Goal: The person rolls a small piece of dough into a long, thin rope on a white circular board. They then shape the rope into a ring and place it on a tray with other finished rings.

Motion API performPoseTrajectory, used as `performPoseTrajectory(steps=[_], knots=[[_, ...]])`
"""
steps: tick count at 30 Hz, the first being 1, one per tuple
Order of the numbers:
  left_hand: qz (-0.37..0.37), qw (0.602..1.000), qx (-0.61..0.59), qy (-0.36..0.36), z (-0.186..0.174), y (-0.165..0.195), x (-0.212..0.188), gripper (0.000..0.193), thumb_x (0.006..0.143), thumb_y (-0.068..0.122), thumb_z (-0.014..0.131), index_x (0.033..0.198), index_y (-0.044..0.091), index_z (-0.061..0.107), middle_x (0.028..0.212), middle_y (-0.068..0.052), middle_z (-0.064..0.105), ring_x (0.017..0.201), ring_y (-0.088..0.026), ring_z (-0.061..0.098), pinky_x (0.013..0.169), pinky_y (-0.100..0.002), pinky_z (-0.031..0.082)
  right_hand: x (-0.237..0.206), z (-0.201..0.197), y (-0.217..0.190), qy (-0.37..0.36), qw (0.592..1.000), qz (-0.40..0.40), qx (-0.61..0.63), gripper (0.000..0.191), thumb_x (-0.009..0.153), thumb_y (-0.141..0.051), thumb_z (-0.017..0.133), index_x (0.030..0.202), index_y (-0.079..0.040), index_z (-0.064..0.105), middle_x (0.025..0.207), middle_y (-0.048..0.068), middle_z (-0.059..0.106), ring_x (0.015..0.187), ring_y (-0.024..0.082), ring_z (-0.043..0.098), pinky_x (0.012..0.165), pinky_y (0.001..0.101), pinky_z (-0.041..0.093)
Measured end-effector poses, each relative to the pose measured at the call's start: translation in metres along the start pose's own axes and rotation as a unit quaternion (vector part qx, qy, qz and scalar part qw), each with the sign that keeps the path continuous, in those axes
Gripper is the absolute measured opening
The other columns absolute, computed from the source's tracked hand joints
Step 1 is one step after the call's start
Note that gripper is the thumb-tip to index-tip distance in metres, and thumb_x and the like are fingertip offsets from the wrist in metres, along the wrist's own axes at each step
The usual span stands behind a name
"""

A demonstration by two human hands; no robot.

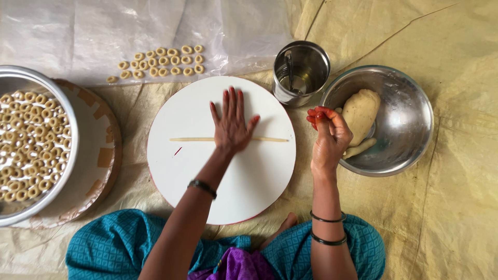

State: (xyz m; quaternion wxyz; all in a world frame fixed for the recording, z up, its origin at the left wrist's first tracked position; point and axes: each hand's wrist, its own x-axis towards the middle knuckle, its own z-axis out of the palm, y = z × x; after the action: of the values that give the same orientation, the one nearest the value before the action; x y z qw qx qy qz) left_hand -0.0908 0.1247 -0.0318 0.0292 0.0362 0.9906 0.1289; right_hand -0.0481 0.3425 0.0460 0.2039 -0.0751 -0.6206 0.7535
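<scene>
- Dough rope (270, 139), thin and pale, lies across the middle of the round white board (223, 176) at frame centre.
- Left hand (232, 124) rests flat on it, fingers spread, gripping nothing.
- Right hand (328, 136), right of the board, has its fingertips pinched together; what they hold, I cannot tell.
- Dough lump (361, 111) sits in the steel bowl (410, 129) at the right.
- Uneven pressure from the palm could snap so thin a strand.
</scene>
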Motion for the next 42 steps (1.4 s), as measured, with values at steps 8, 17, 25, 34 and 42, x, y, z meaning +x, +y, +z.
performPoseTrajectory(steps=[8, 17, 25, 34, 42], knots=[[0.094, 0.996, 0.002, -0.008, 0.016, -0.013, -0.096, 0.092, 0.1, 0.07, 0.018, 0.163, 0.004, 0.009, 0.171, -0.017, 0.004, 0.157, -0.03, 0.003, 0.121, -0.061, -0.004, 0.001, 0.0, 0.006, -0.004, 1.0, -0.006, -0.025, 0.014, 0.1, 0.0, 0.059, 0.106, 0.003, 0.072, 0.096, 0.013, 0.076, 0.083, 0.016, 0.071, 0.08, 0.0288, 0.057], [-0.045, 0.999, 0.001, 0.014, -0.016, -0.09, -0.056, 0.097, 0.096, 0.076, 0.014, 0.164, 0.008, 0.007, 0.172, -0.015, 0.003, 0.158, -0.028, -0.001, 0.122, -0.061, -0.008, 0.001, 0.002, 0.005, -0.017, 0.999, -0.005, -0.045, 0.014, 0.102, -0.001, 0.059, 0.107, 0.003, 0.072, 0.095, 0.012, 0.075, 0.084, 0.016, 0.071, 0.08, 0.0287, 0.056], [-0.028, 0.998, -0.015, 0.045, -0.03, -0.094, 0.007, 0.1, 0.096, 0.078, 0.013, 0.165, 0.006, 0.008, 0.173, -0.015, 0.004, 0.16, -0.029, 0.001, 0.125, -0.061, -0.006, 0.002, -0.003, 0.007, -0.011, 0.999, -0.006, -0.031, 0.013, 0.103, -0.001, 0.059, 0.108, 0.004, 0.071, 0.097, 0.012, 0.075, 0.086, 0.016, 0.072, 0.084, 0.0307, 0.06], [0.012, 1.0, 0.005, 0.009, -0.015, -0.086, -0.091, 0.093, 0.098, 0.073, 0.012, 0.165, 0.008, 0.006, 0.173, -0.014, 0.004, 0.159, -0.028, 0.001, 0.124, -0.061, -0.007, 0.002, 0.003, 0.012, -0.021, 0.999, -0.007, -0.035, 0.015, 0.102, 0.002, 0.058, 0.107, 0.004, 0.072, 0.096, 0.012, 0.075, 0.085, 0.016, 0.07, 0.082, 0.0289, 0.057], [-0.019, 0.999, 0.027, -0.006, -0.024, -0.117, -0.124, 0.095, 0.096, 0.075, 0.007, 0.164, 0.01, 0.006, 0.173, -0.013, 0.003, 0.16, -0.027, 0.0, 0.124, -0.061, -0.007, 0.001, 0.002, 0.011, -0.012, 1.0, -0.001, -0.028, 0.013, 0.101, 0.002, 0.06, 0.106, 0.003, 0.072, 0.097, 0.011, 0.075, 0.085, 0.016, 0.071, 0.082, 0.0288, 0.057]])
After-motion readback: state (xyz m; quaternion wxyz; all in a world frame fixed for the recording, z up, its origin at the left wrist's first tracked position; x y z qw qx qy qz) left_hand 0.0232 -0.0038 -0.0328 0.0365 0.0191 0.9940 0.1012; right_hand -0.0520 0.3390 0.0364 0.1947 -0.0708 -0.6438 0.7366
